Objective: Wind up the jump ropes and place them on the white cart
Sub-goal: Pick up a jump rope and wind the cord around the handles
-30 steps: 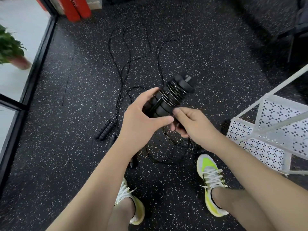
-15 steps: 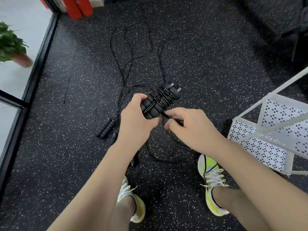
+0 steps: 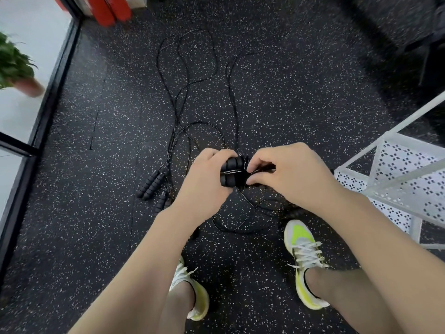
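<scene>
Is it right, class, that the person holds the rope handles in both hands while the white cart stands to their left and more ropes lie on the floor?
Not quite. In the head view the white cart stands to their right. The rest holds: the left hand and the right hand hold the rope handles, and more ropes lie on the floor.

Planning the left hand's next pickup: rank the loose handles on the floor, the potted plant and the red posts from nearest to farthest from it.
1. Loose handles, on the floor left of the left hand.
2. Red posts, top.
3. Potted plant, far left; nearly tied with the posts.
</scene>
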`<state>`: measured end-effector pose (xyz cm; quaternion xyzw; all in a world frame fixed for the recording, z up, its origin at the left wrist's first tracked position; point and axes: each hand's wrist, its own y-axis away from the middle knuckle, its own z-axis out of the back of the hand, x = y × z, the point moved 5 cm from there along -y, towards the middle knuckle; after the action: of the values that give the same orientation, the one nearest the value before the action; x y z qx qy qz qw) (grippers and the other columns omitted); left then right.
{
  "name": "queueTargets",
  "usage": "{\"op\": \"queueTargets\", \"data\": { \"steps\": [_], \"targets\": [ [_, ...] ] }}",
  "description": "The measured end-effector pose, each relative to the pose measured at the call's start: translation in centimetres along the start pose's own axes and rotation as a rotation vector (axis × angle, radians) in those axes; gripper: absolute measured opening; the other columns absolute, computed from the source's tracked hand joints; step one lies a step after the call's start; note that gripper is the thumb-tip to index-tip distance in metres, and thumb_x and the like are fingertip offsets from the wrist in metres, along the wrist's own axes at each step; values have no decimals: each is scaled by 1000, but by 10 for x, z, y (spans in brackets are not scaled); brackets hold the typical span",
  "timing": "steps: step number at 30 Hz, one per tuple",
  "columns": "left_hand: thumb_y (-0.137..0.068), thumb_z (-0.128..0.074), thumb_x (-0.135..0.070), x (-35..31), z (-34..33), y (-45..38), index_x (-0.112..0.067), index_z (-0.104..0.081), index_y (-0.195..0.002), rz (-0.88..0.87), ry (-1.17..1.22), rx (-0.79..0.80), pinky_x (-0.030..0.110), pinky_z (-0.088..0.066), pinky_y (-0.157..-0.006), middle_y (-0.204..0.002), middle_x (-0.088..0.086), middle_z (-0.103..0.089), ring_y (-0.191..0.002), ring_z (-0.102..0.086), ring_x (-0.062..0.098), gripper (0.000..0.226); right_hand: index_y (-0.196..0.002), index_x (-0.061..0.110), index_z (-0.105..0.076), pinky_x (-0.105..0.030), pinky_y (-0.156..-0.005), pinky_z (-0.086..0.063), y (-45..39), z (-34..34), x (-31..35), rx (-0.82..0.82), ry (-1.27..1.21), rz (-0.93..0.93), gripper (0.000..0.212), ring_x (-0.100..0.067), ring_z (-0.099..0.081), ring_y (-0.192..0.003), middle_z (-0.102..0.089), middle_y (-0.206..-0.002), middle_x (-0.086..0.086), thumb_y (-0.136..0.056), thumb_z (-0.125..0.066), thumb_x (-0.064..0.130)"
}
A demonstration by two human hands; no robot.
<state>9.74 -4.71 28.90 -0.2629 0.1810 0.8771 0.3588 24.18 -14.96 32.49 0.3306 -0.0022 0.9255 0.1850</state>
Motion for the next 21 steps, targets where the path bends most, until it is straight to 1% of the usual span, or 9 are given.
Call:
{"op": "queueTargets", "data": {
  "steps": [2,5,7,10,14,15,16,19,21],
  "targets": [
    [-75,-84,-4,-3,-3,1,-31,-61,-133,-40,-4,49,11,-30,-87,-125,-9,-52,-106,-50,7,68,-90,41,-75,-35,-79,-52,-3,2,-4,-15,-27,24,14,-4,-62,-85,-69,-85,21,-77,-81,42],
    [-74,-82,2,-8,-6,3,-30,-62,-133,-100,29,106,-3,-30,-85,-121,-14,-51,-101,-50,-9,70,-89,43,-76,-41,-81,-53,-6,4,-9,-26,-70,58,14,-4,-63,-88,-69,-87,23,-76,-81,44],
    [-74,-81,5,-10,-6,5,-27,-63,-135,-106,64,131,-6,-30,-85,-120,-15,-50,-103,-48,-16,71,-88,42,-76,-44,-82,-52,-8,6,-12,-22,-109,66,15,-5,-62,-90,-69,-86,23,-75,-83,42],
    [-72,-85,0,-13,-5,6,-30,-63,-137,-127,76,150,-6,-26,-90,-122,-17,-52,-105,-47,-8,75,-86,43,-76,-43,-83,-53,-10,9,-19,-10,-208,49,16,-7,-64,-88,-70,-87,21,-73,-85,39],
    [-67,-91,-3,-16,1,8,-37,-67,-131,-127,144,162,-4,-29,-94,-123,-22,-58,-115,-50,-12,77,-81,36,-80,-24,-77,-48,-11,14,-28,4,-320,9,12,-1,-64,-86,-71,-85,21,-73,-88,31],
    [-65,-93,-6,-16,3,9,-40,-67,-130,-130,140,171,-3,-30,-95,-123,-23,-58,-116,-51,-11,77,-81,34,-81,-21,-76,-46,-11,15,-29,23,-346,-6,11,0,-64,-85,-72,-85,22,-74,-88,30],
    [-64,-94,-8,-18,4,9,-42,-67,-128,-130,141,187,-2,-31,-96,-124,-24,-59,-117,-52,-10,77,-82,34,-81,-23,-77,-47,-11,15,-30,50,-367,-27,11,-1,-65,-84,-73,-84,22,-74,-88,30],
    [-62,-94,-10,-22,8,11,-45,-69,-124,-111,176,248,3,-35,-97,-123,-27,-61,-117,-55,-8,76,-82,34,-81,-41,-82,-52,-12,15,-34,122,-400,-75,9,-19,-69,-83,-76,-82,14,-75,-86,31],
    [-61,-95,-10,-24,10,12,-46,-69,-122,-93,220,285,3,-36,-96,-123,-28,-62,-116,-56,-8,75,-85,31,-82,-41,-87,-54,-12,15,-36,130,-434,-73,9,-22,-71,-86,-77,-83,11,-77,-85,29]
  ]
}}
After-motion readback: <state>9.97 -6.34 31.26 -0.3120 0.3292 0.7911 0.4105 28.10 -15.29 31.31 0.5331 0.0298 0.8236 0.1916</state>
